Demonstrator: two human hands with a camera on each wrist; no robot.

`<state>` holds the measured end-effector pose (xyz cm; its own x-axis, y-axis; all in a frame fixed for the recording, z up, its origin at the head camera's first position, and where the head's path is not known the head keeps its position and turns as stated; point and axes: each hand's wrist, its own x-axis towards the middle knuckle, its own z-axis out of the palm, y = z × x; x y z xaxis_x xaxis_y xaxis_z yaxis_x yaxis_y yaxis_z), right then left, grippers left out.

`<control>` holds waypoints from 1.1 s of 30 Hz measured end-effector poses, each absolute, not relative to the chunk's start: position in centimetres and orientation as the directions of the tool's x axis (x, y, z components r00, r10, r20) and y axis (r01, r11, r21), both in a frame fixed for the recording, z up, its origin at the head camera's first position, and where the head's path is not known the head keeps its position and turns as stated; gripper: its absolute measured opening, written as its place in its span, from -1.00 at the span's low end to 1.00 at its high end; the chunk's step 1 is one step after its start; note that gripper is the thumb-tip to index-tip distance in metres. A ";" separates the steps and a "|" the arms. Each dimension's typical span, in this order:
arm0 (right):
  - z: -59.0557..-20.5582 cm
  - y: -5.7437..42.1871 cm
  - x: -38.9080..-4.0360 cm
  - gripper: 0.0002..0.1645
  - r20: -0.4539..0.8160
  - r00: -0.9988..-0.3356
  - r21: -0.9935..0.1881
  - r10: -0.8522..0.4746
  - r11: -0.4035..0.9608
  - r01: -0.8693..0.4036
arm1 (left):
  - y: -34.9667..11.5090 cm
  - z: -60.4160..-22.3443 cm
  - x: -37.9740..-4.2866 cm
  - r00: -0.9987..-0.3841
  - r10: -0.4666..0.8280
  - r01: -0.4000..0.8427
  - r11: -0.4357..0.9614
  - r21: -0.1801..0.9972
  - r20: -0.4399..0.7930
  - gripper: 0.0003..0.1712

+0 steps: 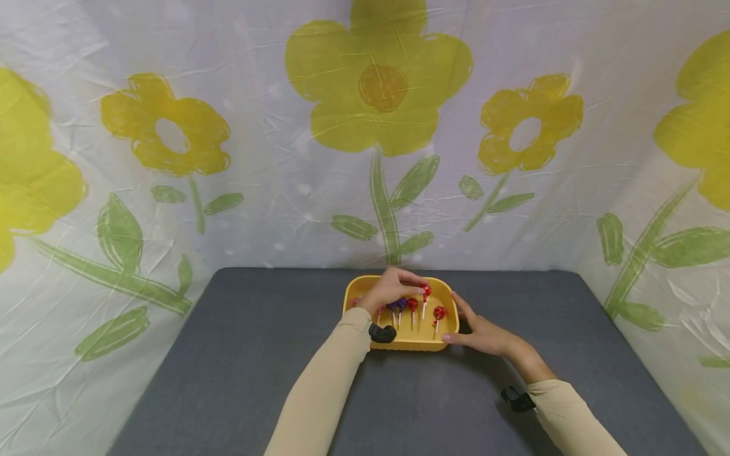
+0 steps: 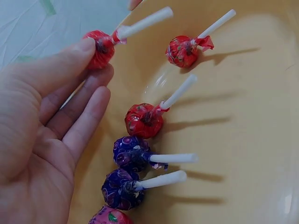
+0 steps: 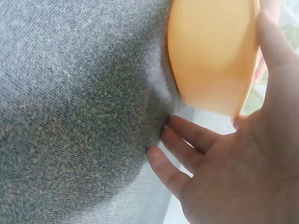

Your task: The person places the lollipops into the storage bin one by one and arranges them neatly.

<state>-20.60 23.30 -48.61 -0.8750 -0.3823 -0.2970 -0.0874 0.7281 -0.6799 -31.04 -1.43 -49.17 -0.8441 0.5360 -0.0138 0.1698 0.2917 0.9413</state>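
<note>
A red-wrapped lollipop (image 2: 100, 50) is pinched by its candy end between the thumb and fingertips of my left hand (image 1: 389, 290), its white stick pointing away from the palm. This hand is over the yellow tray (image 1: 416, 346). More lollipops line the tray: a red one (image 2: 144, 120) beside two purple ones (image 2: 131, 154), a pink one (image 2: 111, 216) partly cut off, and another red one (image 1: 439, 313) toward the right end. At the tray's right end, my right hand (image 1: 485, 334) rests its thumb on the rim, its other fingers extended.
The tray stands on a dark grey table (image 1: 256, 354) near its back edge. Behind and around hangs a pale cloth (image 1: 262, 209) printed with yellow flowers. Each wrist wears a black strap (image 1: 516, 400).
</note>
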 end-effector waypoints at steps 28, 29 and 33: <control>-48.7 23.3 -20.6 0.34 -0.282 -0.880 -0.676 -0.381 0.730 -0.100 | 0.0 -50.1 -31.4 -0.852 0.523 0.224 0.430 0.874 -0.039 -0.77; -48.7 23.3 -20.6 0.34 -0.281 -0.881 -0.676 -0.381 0.730 -0.100 | 0.1 -50.1 -31.4 -0.854 0.518 0.223 0.431 0.875 -0.038 -0.77; -48.6 23.3 -20.5 0.33 -0.279 -0.881 -0.681 -0.382 0.726 -0.099 | 0.2 -50.2 -31.4 -0.862 0.505 0.226 0.450 0.864 -0.038 -0.78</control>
